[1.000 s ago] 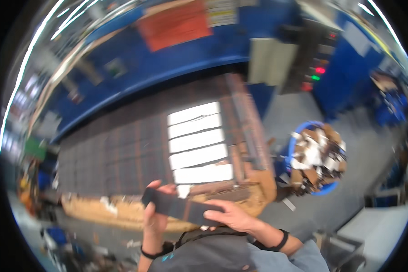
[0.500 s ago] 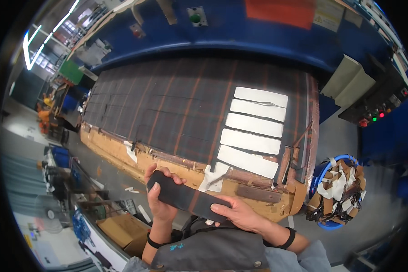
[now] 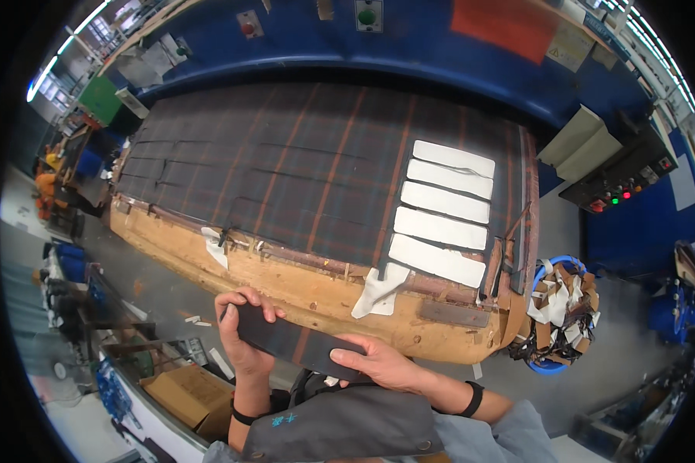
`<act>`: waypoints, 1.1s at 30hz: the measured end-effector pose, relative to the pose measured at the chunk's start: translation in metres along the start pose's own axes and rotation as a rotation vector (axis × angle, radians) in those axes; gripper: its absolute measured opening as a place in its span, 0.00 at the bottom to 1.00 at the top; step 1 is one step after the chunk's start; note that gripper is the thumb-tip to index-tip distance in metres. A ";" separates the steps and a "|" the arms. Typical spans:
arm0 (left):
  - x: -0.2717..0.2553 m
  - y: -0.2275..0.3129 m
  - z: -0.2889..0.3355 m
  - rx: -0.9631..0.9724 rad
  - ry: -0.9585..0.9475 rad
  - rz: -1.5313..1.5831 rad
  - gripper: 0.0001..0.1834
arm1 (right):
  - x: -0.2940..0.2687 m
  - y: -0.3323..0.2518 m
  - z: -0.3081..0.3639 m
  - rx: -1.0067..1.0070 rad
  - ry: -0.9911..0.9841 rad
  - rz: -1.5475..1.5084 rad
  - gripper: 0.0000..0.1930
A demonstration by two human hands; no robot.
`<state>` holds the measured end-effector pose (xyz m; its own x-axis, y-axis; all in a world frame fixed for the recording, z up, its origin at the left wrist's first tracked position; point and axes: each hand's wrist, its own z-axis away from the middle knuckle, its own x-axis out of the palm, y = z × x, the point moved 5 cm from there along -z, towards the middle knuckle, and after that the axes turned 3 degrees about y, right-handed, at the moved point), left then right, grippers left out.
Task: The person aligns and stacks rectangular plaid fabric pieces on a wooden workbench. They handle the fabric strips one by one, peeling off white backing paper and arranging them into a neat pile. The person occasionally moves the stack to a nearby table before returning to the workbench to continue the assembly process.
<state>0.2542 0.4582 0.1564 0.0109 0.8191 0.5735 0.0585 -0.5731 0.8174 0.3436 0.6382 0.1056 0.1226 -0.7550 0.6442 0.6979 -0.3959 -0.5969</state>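
A dark rounded strip of plaid fabric pieces (image 3: pixel 286 339), crossed by an orange line, is held between both hands in front of my apron. My left hand (image 3: pixel 243 332) grips its left end, thumb on top and fingers curled round the far edge. At the other end my right hand (image 3: pixel 378 363) closes on it with the thumb pressed on top. Beyond them, dark plaid fabric (image 3: pixel 286 170) is spread over a wooden-edged table. Several white rounded strip-shaped openings (image 3: pixel 444 224) form a column on its right part.
A blue bin (image 3: pixel 550 369) heaped with scraps stands right of the table. Behind it is a control panel (image 3: pixel 625 181) with lit buttons. A blue machine beam (image 3: pixel 301 58) spans the far side. A cardboard box (image 3: pixel 185 393) sits at lower left. White scrap (image 3: pixel 380 289) hangs over the front edge.
The view has shifted, so the table appears turned slightly and my hands sit further left in the picture. Both hands keep their hold on the fabric pieces.
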 end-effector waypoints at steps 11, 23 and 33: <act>-0.068 0.031 -0.012 -0.030 0.015 0.004 0.10 | 0.057 0.029 -0.041 -0.018 0.035 0.033 0.28; -0.060 0.057 -0.031 0.112 0.084 -0.009 0.10 | 0.050 -0.012 -0.074 0.016 -0.097 0.202 0.32; -0.081 0.056 -0.015 0.162 0.414 -0.031 0.11 | 0.046 -0.037 -0.105 0.196 -0.146 0.135 0.26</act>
<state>0.2413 0.3596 0.1567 -0.3917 0.7380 0.5495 0.2084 -0.5106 0.8342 0.2496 0.5632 0.1066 0.3143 -0.7052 0.6355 0.7899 -0.1770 -0.5872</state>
